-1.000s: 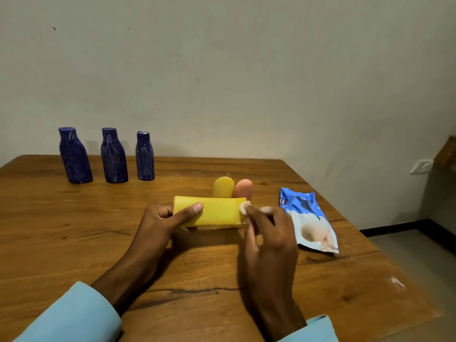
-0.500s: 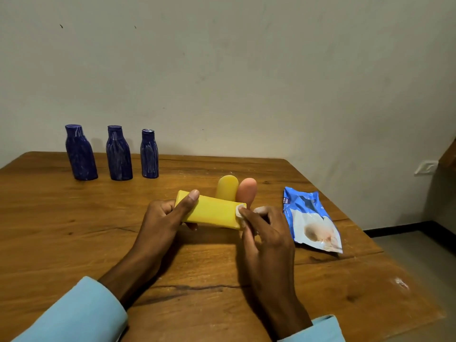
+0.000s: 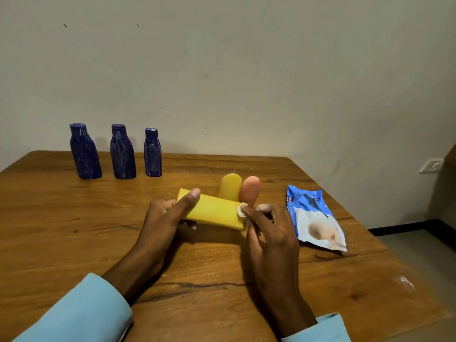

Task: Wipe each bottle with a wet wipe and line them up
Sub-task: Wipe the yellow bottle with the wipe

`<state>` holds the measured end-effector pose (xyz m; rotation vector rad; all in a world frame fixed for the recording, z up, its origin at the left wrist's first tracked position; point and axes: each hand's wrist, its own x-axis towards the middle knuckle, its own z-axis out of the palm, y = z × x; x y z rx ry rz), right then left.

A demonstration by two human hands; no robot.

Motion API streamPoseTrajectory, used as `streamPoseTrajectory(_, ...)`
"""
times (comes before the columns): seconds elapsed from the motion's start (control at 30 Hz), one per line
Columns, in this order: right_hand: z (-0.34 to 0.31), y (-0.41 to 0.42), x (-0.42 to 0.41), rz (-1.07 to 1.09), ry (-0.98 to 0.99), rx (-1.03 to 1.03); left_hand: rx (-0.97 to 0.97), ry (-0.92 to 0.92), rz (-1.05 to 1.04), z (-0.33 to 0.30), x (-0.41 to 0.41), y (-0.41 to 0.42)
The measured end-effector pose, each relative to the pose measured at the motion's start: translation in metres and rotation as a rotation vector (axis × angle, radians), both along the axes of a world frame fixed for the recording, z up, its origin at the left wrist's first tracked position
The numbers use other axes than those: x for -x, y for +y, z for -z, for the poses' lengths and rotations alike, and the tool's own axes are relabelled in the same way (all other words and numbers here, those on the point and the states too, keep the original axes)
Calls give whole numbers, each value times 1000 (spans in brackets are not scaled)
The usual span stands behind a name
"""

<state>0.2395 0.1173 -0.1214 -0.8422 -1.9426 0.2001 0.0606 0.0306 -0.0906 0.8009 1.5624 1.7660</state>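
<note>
My left hand [image 3: 167, 218] grips a yellow bottle [image 3: 213, 211] held sideways above the wooden table [image 3: 74, 230], thumb laid on its top face. At the bottle's right end, my right hand [image 3: 269, 230] pinches a small white wet wipe [image 3: 242, 210] against it. Behind the held bottle stand a second yellow bottle [image 3: 230, 187] and an orange bottle [image 3: 250, 190], side by side and partly hidden. Three dark blue bottles [image 3: 85, 151] [image 3: 122, 152] [image 3: 153, 153] stand upright in a row at the table's far left.
A blue and white wet wipe pack [image 3: 314, 218] lies flat on the table right of my right hand, near the right edge. A plain wall rises behind the table, with a white socket [image 3: 431, 166] low at the right. Floor shows beyond the table's right side.
The held yellow bottle has tilted, its right end now lower. My left thumb slid up along its top face. My right hand stays at the right end with the wipe.
</note>
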Motion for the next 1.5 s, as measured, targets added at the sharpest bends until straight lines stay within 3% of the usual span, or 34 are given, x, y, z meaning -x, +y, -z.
streamPoseTrajectory(0.17,0,-3,-4,-90,-116,-6,4,-71,-57,1,8,-1)
streamPoseTrajectory(0.4,0,1,-5,43,41,24,-5,-98,-60,-1,8,-3)
streamPoseTrajectory(0.83,2,0,-3,-100,-19,12,-12,-80,-56,-4,8,-4)
streamPoseTrajectory(1.1,-3,-3,-7,-88,99,3,-5,-108,-94,-2,19,-4)
streamPoseTrajectory(1.5,-1,-11,-3,-241,-161,-19,-22,-172,-105,5,23,-1)
